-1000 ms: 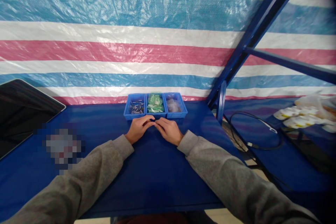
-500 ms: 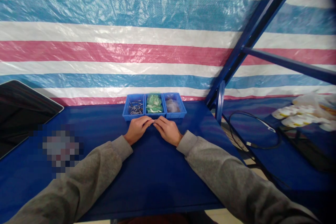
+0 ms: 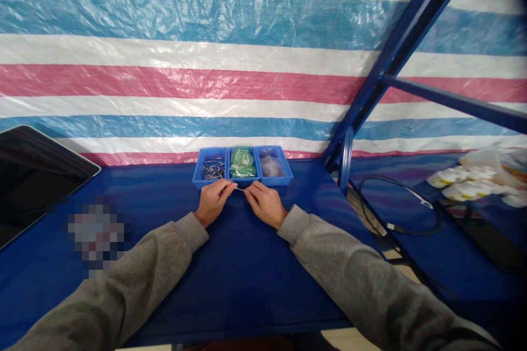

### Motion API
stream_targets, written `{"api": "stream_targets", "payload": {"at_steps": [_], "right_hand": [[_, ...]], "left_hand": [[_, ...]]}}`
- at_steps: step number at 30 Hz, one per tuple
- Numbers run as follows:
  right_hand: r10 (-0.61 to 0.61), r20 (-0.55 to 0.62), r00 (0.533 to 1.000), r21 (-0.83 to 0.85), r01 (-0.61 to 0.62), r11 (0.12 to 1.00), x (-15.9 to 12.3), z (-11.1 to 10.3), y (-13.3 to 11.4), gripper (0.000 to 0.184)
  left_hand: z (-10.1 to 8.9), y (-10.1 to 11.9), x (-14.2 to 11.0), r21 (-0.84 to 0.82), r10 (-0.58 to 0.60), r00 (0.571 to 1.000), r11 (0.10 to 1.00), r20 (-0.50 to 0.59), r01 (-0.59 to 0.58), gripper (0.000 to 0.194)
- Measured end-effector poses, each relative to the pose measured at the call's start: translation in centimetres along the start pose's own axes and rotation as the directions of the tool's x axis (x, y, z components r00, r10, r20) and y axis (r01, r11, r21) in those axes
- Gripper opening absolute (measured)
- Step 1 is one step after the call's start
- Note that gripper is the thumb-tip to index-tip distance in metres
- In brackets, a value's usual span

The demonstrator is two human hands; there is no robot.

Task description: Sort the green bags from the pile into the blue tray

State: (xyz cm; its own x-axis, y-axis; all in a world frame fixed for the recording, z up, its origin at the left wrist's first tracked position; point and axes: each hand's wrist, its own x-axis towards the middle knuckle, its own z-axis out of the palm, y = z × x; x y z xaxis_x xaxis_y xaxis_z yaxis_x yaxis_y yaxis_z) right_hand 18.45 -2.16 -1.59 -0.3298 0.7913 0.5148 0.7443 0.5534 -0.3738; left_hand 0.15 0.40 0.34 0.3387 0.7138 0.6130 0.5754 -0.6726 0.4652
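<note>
Between my two hands runs a thin, pale rod-like piece (image 3: 240, 189), too small to name its kind. My left hand (image 3: 213, 199) pinches its left end, and my right hand (image 3: 265, 204) pinches its right end. Just behind my hands stand three joined blue bins. The left bin (image 3: 197, 178) holds several slim metal pieces (image 3: 213, 171). In the middle bin (image 3: 244, 181) lie green packets (image 3: 242, 162). Clear plastic bags (image 3: 270, 165) fill the right bin (image 3: 276, 180).
A dark-screened panel (image 3: 33, 175) leans at the left, near a blurred-out patch on the blue table (image 3: 242, 285). A blue metal frame (image 3: 370, 96) rises at the right. Beyond it lie a black cable (image 3: 438, 219) and white-and-yellow items (image 3: 469, 189) beside a plastic bag.
My fingertips have drawn slightly apart, the left hand shifting a little left and the right a little right. More of the thin pale piece now shows between them.
</note>
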Motion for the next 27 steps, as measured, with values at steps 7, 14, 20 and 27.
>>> {"api": "stream_targets", "payload": {"at_steps": [7, 14, 20, 27], "right_hand": [[-0.037, 0.003, 0.999, 0.035, 0.037, 0.999, -0.09, -0.07, -0.08, 0.022], [-0.034, 0.013, 0.999, 0.005, 0.034, 0.999, -0.07, 0.13, 0.17, 0.027], [-0.031, 0.028, 0.999, -0.036, 0.032, 0.999, 0.05, 0.11, 0.09, 0.031], [0.041, -0.066, 0.997, 0.015, -0.04, 0.999, 0.09, 0.03, 0.05, 0.03]], "left_hand": [[0.06, 0.03, 0.02, -0.038, 0.032, 0.999, 0.999, 0.021, -0.031, 0.023], [-0.01, 0.2, 0.09, -0.135, 0.127, 0.992, 0.983, 0.026, -0.122, 0.012], [-0.14, 0.19, 0.07, -0.147, 0.053, 0.999, 0.988, 0.011, -0.051, 0.014], [-0.07, 0.22, -0.15, -0.202, -0.073, 0.994, 0.975, 0.079, 0.088, 0.021]]}}
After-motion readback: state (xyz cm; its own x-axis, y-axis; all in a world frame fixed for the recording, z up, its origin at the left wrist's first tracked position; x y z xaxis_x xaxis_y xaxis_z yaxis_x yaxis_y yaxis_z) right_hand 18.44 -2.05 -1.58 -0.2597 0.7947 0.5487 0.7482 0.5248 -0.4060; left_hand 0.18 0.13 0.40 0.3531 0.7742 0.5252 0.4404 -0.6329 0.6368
